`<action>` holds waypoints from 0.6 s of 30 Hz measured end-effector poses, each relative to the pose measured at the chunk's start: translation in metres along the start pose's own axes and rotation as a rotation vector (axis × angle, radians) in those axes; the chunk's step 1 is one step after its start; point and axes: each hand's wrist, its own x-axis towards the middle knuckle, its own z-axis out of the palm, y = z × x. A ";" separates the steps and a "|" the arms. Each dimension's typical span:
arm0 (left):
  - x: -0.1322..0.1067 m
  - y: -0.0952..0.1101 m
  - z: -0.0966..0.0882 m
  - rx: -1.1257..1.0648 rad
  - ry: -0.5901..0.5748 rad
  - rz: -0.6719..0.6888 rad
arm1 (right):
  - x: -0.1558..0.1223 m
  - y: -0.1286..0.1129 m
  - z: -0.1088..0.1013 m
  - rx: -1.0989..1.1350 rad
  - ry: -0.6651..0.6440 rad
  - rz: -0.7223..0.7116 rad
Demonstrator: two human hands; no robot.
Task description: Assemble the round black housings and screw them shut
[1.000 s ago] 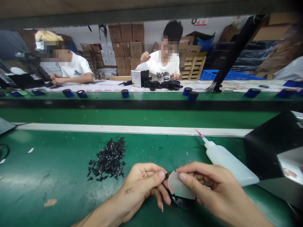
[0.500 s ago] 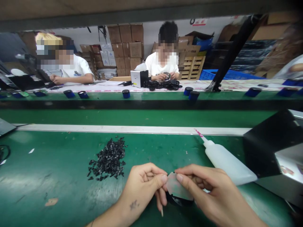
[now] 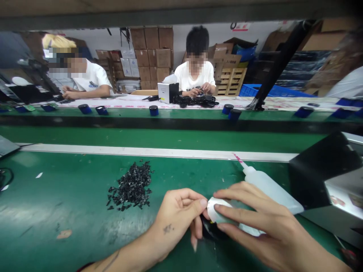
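Note:
A small, thin white piece with a rounded edge [image 3: 216, 210] is between my hands, low in the head view. My left hand [image 3: 180, 221] is closed, its thumb and forefinger pinched at the left edge of that piece. From the right, the fingers of my right hand [image 3: 263, 223] lie over the piece and grip it, covering much of it. Directly below is a glossy black round part [image 3: 214, 231], partly hidden by both hands; whether it rests on the table or on my left fingers I cannot tell.
A heap of small black pieces [image 3: 133, 185] lies on the green table [image 3: 70, 189]. Behind my right hand lies a white squeeze bottle [image 3: 272, 189], near a black and silver box [image 3: 326, 173]. Across the bench, two co-workers sit by blue black-topped cylinders [image 3: 153, 110].
My right hand has shifted its grip, its fingers now spread across the white piece. The piece has tilted and shows brighter. My left hand has moved slightly right and still pinches its edge.

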 end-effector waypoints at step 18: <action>0.044 0.019 -0.013 0.446 -0.232 0.096 | -0.023 0.018 0.006 0.469 0.136 0.357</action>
